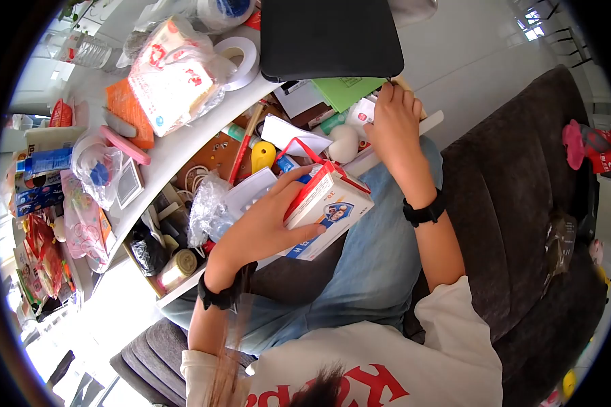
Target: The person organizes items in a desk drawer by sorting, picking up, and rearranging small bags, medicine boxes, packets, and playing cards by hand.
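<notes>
My left hand (pixel 265 224) is wrapped round a white and red box (pixel 336 209) with a blue picture on it, at the front edge of an open, cluttered drawer (pixel 204 268). My right hand (pixel 395 122) reaches over the drawer's right end, its fingers bent down beside a small white packet (pixel 362 112); whether they grip anything is hidden. Between the hands lie a white rounded object (pixel 343 144), a yellow item (pixel 263 156) and a folded white paper (pixel 295 134). Crumpled clear plastic (pixel 212 207) rests left of the box.
Above the drawer, a black flat object (pixel 329 37) overhangs its back. The tabletop holds a tape roll (pixel 239 62), a plastic-wrapped package (pixel 176 78) and a pink item (pixel 125 144). A dark sofa (pixel 509 197) stands at the right.
</notes>
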